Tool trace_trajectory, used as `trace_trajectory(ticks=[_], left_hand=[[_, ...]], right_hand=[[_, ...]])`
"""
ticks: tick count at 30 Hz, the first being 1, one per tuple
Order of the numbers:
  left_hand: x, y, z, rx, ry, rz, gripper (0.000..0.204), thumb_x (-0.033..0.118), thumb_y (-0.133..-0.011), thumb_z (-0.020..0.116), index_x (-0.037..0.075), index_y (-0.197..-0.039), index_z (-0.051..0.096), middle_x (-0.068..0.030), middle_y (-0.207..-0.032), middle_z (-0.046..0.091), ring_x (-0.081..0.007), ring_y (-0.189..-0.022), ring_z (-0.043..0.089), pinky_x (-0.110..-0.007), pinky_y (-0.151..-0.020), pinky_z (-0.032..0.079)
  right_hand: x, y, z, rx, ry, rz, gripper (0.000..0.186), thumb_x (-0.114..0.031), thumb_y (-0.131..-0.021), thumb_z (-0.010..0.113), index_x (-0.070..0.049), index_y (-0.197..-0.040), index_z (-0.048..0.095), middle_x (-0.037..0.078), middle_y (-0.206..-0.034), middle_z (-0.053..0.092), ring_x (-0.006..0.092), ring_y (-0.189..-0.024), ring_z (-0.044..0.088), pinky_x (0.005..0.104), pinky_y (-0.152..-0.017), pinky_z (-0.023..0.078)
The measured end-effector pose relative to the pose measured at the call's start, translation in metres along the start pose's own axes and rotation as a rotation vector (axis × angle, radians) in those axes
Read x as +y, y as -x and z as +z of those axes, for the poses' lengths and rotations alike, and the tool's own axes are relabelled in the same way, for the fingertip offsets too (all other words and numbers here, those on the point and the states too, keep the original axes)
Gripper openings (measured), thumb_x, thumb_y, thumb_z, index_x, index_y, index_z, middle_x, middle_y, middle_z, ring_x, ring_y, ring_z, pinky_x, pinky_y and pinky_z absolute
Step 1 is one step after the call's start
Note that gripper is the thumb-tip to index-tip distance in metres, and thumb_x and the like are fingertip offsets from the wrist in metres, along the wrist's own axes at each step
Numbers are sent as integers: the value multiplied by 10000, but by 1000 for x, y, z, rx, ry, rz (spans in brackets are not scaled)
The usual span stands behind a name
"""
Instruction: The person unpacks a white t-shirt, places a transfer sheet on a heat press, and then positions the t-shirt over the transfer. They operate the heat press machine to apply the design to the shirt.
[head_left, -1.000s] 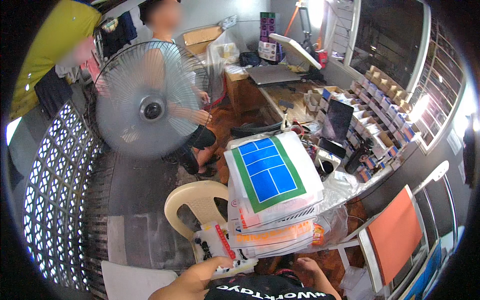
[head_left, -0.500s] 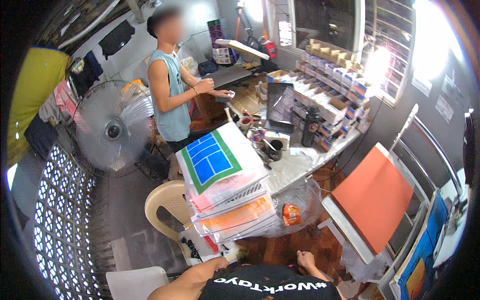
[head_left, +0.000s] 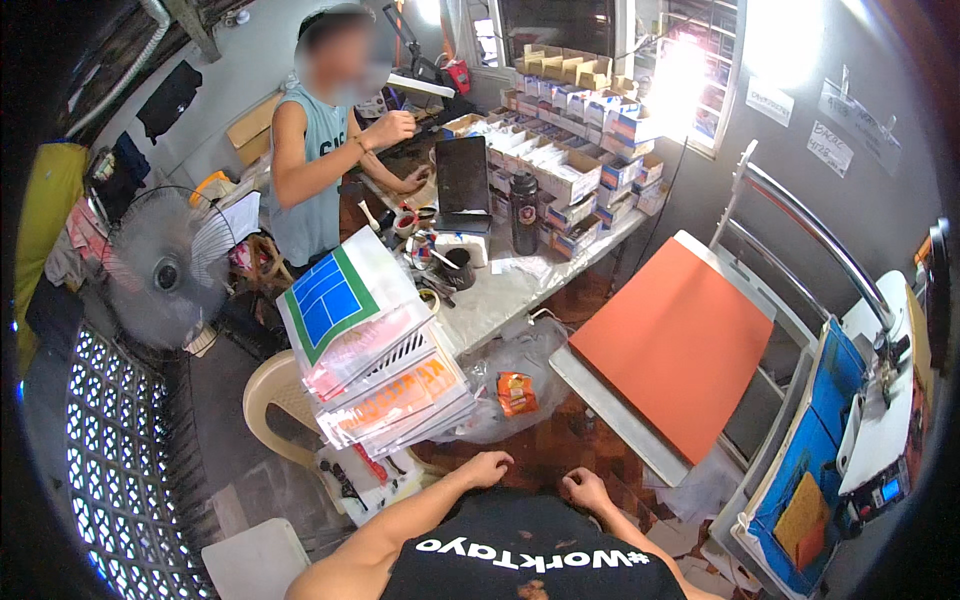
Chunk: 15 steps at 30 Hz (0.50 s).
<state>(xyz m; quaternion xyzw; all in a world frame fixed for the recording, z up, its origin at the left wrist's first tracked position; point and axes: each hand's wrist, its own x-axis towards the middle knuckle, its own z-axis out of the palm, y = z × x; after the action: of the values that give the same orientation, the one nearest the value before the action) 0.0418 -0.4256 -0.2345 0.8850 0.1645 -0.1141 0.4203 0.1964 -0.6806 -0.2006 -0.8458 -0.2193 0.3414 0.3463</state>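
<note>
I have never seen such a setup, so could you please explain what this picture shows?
There is no robot here: you are looking down at a person's bare hands through a wide fisheye camera worn on the head, so straight edges bend. The left hand and right hand are in front of the black shirt, neither visibly holding anything. Ahead, to the left, is a stack of printed sheets, a blue and green court design on top. To the right, an orange sheet lies on a pale board. The table beyond bears small boxes, a dark bottle and a dark mug. A co-worker stands beside it.
</note>
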Motion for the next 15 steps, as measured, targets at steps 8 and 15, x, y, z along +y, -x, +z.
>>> trace_trajectory(ticks=[8,15], left_hand=[[30,-6,-70,24,-53,130,306,157,-905,567,32,-1169,658,-193,-1122,690,-330,-1072,655,-415,-944,504],[70,9,-224,423,185,196,209,86,-907,582,2,-1075,672,-161,-1025,695,-285,-938,676,-364,-852,526]], right_hand=[[-53,5,-15,15,-6,-96,306,-301,-896,674,-37,-1048,705,157,-1001,727,265,-936,707,366,-838,542],[-112,-7,-20,-31,118,-179,304,-284,-907,676,-24,-1063,685,156,-974,721,273,-897,703,374,-810,547]])
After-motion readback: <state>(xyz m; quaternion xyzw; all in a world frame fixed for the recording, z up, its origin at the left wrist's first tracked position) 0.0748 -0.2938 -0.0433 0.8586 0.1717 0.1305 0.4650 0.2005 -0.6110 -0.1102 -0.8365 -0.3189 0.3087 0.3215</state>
